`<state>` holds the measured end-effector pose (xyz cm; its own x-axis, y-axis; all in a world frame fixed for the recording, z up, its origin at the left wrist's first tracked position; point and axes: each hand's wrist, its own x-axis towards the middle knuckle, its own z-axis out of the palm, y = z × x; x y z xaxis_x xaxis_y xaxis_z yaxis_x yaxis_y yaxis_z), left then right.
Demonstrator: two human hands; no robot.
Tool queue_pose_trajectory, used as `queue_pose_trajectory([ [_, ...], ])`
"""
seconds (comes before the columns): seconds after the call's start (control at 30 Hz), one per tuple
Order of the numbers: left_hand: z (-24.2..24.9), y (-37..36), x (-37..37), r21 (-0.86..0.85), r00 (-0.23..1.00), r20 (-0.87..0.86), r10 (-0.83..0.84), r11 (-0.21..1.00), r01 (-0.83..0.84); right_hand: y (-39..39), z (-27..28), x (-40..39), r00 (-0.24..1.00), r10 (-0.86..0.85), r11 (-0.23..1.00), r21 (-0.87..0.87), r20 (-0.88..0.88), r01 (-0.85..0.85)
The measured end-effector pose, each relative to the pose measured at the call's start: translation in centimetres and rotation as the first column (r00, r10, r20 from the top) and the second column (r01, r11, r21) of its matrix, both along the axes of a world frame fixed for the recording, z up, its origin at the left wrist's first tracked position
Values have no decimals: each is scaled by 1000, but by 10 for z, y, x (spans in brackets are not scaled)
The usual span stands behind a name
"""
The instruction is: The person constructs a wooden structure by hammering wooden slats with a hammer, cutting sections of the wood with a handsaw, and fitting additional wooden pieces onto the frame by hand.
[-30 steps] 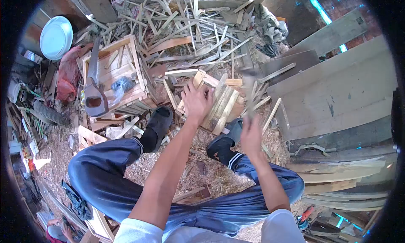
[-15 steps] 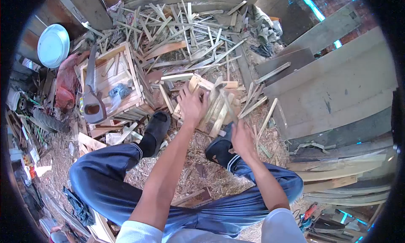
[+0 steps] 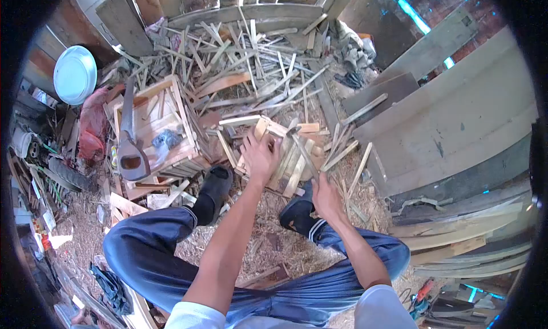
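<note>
Hammer: claw-type by its outline, with a pale, slim wooden handle and a dark metal head (image 3: 294, 131). The right hand (image 3: 326, 197) has its fingers closed round the lower handle, and the head lies over the far part of the small crate, just right of the left grip.

Small crate: pale, rough wooden slats (image 3: 295, 175) on a low frame, on the ground between the feet, in front of both grips and under the left one.

Left hand (image 3: 260, 157): spread over the crate's left side, fingers bent towards its far corner. It appears to steady the wood; how tightly it closes, I cannot tell.

Hammering: by the pose, fixing or adjusting a slat is in hand. Any stroke here calls for a firm left hold, a square hammer face and fingertips clear of it.

Large crate: open pale wooden box (image 3: 184, 109), left of the left grip, bearing a brown-handled handsaw (image 3: 133, 160) and a bluish clear plastic bag (image 3: 165, 139).

Scrap heap: thin, pale wood strips (image 3: 257, 72) beyond both grips.

Hard to see: no nail can be made out; the left fingertips and the crate's underside are hidden. The black lens rim cuts off the outer clutter.
</note>
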<state>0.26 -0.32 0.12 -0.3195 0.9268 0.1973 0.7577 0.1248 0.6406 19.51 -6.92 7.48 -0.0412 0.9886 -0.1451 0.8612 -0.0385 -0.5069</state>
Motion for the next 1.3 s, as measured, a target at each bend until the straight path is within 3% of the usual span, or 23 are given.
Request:
queue_pose_trajectory([
  [0.03,1,2,-2,11,1000,-5,7,1000,-7,3,0,0,993,65,997,-47,95,-61],
  [0.1,1,0,-1,-61,1000,-7,-13,998,13,7,12,0,993,73,995,-68,90,-67],
  [0.2,-4,1,1,-3,1000,-30,-1,1000,1,9,32,-7,987,-65,995,68,-148,75],
  [0.33,-5,1,1,8,999,-32,2,1000,-2,-3,10,-11,963,-78,982,145,-259,119],
  [0.4,-7,2,0,18,999,-32,6,1000,-5,-6,-18,-4,993,43,992,-120,109,-29],
  [0.5,-6,4,-1,-14,998,-63,12,1000,-13,2,-5,-2,993,51,996,-82,110,-42],
  [0.53,-7,4,0,-34,997,-70,30,999,-32,5,16,-6,1000,12,996,-84,-5,-12],
  [0.57,-8,1,2,-60,996,-77,40,997,-44,7,25,-7,1000,13,996,-91,-5,-13],
  [0.67,-8,5,4,-64,995,-88,51,996,-57,11,57,-14,970,-84,975,183,-229,128],
  [0.7,-7,5,4,-69,997,-68,43,996,-48,9,49,-12,970,-90,975,181,-225,132],
  [0.77,-14,5,5,-55,996,-71,45,997,-49,7,14,-3,974,-74,912,380,-214,153],
  [0.83,-20,9,6,-27,995,-80,57,998,-59,1,-14,-1,984,-57,943,314,-169,109],
  [0.9,-21,9,7,-10,993,-95,76,997,-77,2,-27,-3,998,-21,997,-70,62,25],
  [1.07,-18,9,7,-173,988,-151,34,983,-60,13,4,4,995,30,996,-83,96,-22],
  [1.17,-23,9,8,-87,985,-159,69,993,-84,14,32,-6,995,-88,996,-32,-46,86],
  [1.23,-23,8,7,-118,984,-169,51,990,-71,12,46,-15,962,-92,969,198,-257,145],
  [1.3,-20,9,7,-95,983,-177,50,993,-68,7,35,-16,970,-70,956,263,-233,132],
])
